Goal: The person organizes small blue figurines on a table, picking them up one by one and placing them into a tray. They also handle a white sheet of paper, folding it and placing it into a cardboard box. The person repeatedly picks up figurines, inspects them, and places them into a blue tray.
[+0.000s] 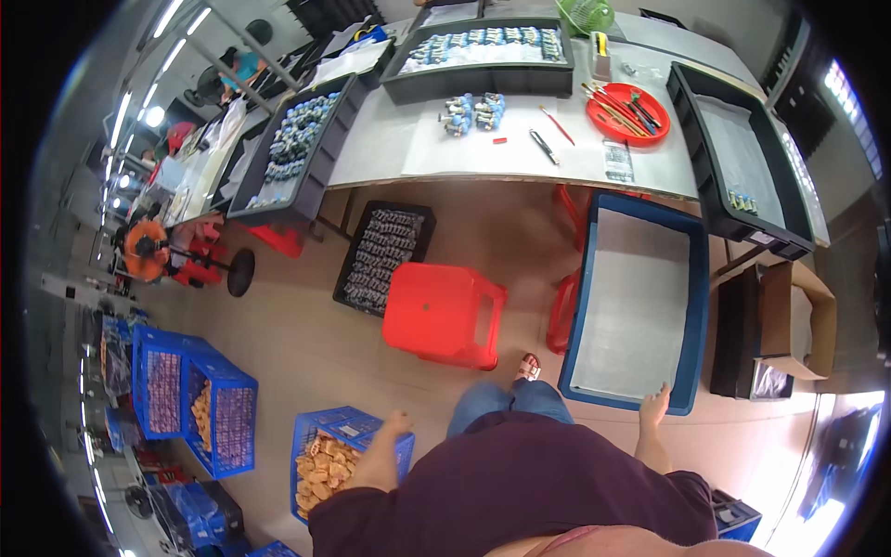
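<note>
My right hand [655,406] is at the near edge of a blue tray [698,306], its fingers apart; whether it touches the rim is hard to make out. White paper [636,297] lines that tray, which rests on red stools. Out to my left, my left hand [397,425] hangs beside a blue crate [345,423] full of tan pieces [325,466]. Its fingers are too small and unclear to read. In front of me stands a red stool [432,311] with a bare seat.
Ahead, a white-topped table [371,158] bears small blue figures [473,113], a pen [545,147] and a red dish [603,116] of brushes. Dark trays [478,82] stand along it. Blue crates [232,427], an orange fan [146,249] and a cardboard box [817,316] occupy the floor.
</note>
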Demonstrator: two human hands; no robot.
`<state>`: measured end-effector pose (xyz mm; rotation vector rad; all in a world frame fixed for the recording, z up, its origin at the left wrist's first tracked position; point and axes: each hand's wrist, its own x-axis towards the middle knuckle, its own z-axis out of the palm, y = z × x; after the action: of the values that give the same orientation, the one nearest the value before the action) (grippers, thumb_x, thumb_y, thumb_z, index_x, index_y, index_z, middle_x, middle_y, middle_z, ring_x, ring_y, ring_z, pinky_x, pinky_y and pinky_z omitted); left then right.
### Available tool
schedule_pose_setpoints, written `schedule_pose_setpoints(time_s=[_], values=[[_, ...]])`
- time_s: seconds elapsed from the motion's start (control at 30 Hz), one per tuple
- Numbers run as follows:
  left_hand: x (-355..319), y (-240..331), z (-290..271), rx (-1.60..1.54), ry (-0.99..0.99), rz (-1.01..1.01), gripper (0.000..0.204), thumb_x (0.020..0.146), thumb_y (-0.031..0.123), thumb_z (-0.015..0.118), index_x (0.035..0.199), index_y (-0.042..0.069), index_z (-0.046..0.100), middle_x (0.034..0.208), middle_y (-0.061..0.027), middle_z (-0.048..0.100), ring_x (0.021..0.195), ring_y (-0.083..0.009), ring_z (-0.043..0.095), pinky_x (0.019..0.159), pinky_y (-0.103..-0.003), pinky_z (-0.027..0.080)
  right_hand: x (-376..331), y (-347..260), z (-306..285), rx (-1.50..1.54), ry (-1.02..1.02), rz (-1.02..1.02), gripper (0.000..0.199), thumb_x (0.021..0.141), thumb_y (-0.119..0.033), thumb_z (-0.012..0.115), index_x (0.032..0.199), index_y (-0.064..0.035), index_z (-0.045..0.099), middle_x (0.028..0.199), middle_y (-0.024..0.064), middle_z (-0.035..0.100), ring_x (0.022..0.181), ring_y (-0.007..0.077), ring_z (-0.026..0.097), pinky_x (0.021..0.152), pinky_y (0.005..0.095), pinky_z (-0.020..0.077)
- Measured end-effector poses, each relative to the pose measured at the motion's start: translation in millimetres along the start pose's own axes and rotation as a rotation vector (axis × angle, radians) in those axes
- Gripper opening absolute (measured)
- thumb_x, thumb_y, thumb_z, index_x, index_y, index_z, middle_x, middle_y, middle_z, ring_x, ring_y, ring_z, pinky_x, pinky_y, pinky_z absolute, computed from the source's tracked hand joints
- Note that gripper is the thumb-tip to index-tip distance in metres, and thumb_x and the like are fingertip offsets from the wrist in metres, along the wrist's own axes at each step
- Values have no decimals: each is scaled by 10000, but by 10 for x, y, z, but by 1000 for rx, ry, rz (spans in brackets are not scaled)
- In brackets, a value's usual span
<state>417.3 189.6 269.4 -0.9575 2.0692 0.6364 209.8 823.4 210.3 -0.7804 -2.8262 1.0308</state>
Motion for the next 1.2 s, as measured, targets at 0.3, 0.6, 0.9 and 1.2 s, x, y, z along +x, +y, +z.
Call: schedule_pose_setpoints(time_s=[0.3,0.6,0.9,1.2], values=[[780,576,-1618,49,278,134,442,696,248,647,1052,-5,576,1038,-194,593,969,-303,576,822,-361,460,-67,-723,148,212,99,-5,546,730,33,470,1263,-17,364,1196,193,473,971,299,533,824,374,430],[939,3242,-2967,-23,438,765,386,769,166,622,1119,28,535,993,-145,617,893,-219,602,793,-318,471,-362,-989,371,382,375,223,512,772,18,477,1269,-37,369,1175,166,500,919,228,554,781,325,447],[1922,4594,-4375,-106,684,1070,259,781,133,559,1012,20,592,964,-155,624,814,-286,607,739,-341,481,300,-2768,1107,519,252,-31,326,797,-7,520,1122,-19,511,965,102,598,796,129,566,649,233,457],[3201,5035,-4894,169,717,1315,241,732,57,537,971,24,543,1059,-189,485,939,-355,471,827,-424,394,997,-3739,3234,261,-235,243,211,815,-139,550,977,-6,569,779,90,622,667,167,603,575,283,484]])
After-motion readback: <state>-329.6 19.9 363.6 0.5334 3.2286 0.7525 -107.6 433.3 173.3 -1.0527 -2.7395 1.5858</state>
